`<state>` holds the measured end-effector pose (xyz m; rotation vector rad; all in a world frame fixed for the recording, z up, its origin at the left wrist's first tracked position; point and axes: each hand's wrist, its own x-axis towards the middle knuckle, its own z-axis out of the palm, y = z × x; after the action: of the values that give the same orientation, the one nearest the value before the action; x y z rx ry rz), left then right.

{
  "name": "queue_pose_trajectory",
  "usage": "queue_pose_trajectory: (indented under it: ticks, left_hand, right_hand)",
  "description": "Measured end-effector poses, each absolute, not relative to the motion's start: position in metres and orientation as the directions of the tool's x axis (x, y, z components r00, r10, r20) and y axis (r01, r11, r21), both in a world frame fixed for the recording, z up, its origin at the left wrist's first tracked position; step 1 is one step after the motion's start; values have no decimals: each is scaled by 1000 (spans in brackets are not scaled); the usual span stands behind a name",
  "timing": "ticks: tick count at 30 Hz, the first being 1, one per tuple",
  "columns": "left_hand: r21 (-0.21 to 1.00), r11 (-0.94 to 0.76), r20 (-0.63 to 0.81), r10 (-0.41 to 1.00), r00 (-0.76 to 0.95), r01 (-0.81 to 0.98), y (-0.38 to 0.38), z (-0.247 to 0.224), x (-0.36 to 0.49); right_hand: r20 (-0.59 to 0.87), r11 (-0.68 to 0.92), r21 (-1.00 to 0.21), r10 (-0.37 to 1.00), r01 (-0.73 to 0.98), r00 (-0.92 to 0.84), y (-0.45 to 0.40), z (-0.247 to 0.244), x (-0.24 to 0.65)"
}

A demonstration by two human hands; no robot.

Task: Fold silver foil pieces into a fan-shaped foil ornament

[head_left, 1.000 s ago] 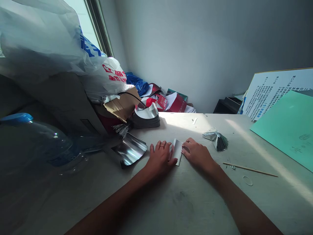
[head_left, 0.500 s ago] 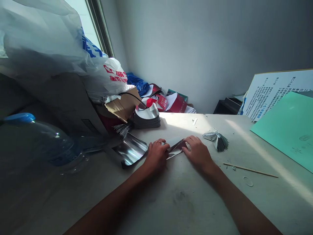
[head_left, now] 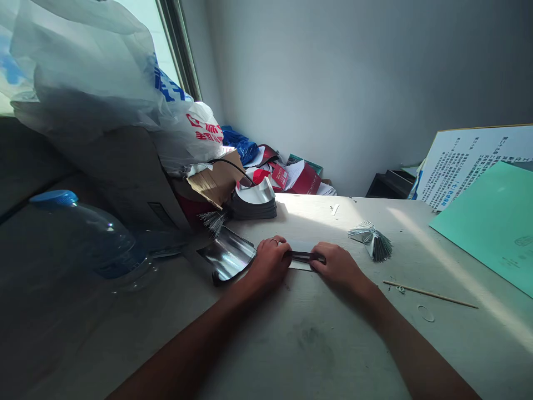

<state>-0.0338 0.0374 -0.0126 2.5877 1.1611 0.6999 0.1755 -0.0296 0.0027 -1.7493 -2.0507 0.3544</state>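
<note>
A thin sheet with a silvery face and a folded dark edge (head_left: 300, 256) lies on the table between my hands. My left hand (head_left: 272, 256) grips its left end with bent fingers, and a ring shows on one finger. At the right end my right hand (head_left: 331, 260) pinches the dark fold between thumb and fingers. Directly left of my left hand lies a shiny curled sheet (head_left: 229, 254) with a black underside. A stack of similar curved sheets (head_left: 255, 203) sits behind it. My palms and fingers partly hide the held sheet.
Bundles of thin silvery wires lie at right (head_left: 375, 241) and left (head_left: 214, 221). A wooden stick (head_left: 431, 294) and a rubber band (head_left: 425, 313) are at front right. On the left stand a plastic bottle (head_left: 112, 244) and bags (head_left: 91, 78). A green board (head_left: 491, 222) leans at right.
The near part of the sheet has been folded over, and its dark side now shows as a narrow strip. My right hand has dropped slightly. The view has shifted a little.
</note>
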Motion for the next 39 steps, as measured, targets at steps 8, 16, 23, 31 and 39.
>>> queue_pose_trajectory:
  ticks: [8,16,23,31,39]
  left_hand:
    - [367,-642,248,765,595,673,31,-1,-33]
    - [397,-666,305,744,594,631,40,-15,-34]
    - [433,-651,262,753,603,624,39,-8,-37]
    - [473,-650,254,747,614,595,38,-5,-40]
    - [468,-649,256,749,611,600,33,0,-40]
  right_hand:
    - [104,171,-454,985,874,-139,-29,2,176]
    - [95,167,-436,986,884,-140,-32,8,175]
    - [80,147,-436,989,888,-124,-33,10,173]
    - [74,157,-436,988,886,-138,-33,8,175]
    - [91,196,-457,981,868,-173,-34,9,174]
